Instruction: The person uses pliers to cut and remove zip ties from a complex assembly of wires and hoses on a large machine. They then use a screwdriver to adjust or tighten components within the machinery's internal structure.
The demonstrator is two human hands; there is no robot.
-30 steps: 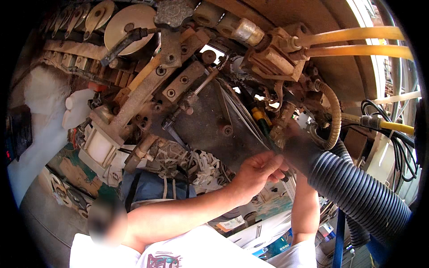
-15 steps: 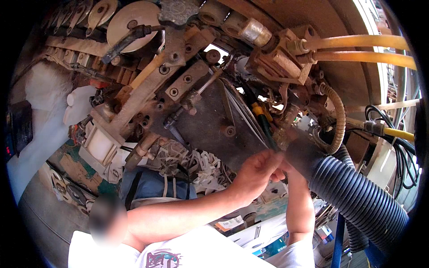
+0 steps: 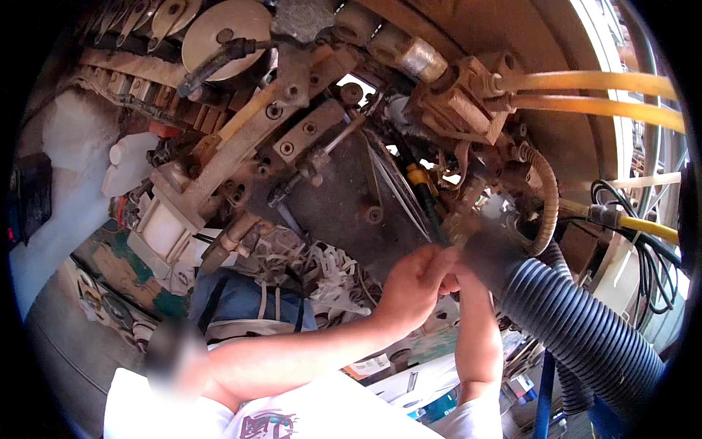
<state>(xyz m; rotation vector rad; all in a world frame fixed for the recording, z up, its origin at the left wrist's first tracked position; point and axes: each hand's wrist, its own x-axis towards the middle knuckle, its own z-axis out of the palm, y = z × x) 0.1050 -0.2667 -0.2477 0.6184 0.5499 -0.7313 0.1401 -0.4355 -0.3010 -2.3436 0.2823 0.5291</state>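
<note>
A rust-brown machine (image 3: 333,201) stands beyond the fingers, a black ribbed hose (image 3: 585,329) to their right. Right forearm (image 3: 479,340) below; right hand obscured, grip unclear. Left hand (image 3: 418,285) curled, contents indiscernible. Dark green tube (image 3: 425,201) just beyond the fingers; blind tugging might snag it.

The hose (image 3: 581,325) caught the light on its glossy, ribbed plastic, while the plate (image 3: 340,212) looked like matt metal, the block (image 3: 453,106) rough, grimy metal, the tubes (image 3: 585,83) smooth, shiny plastic, the disc (image 3: 245,29) dull, smooth metal, and the shirt (image 3: 344,402) matt cloth.
</note>
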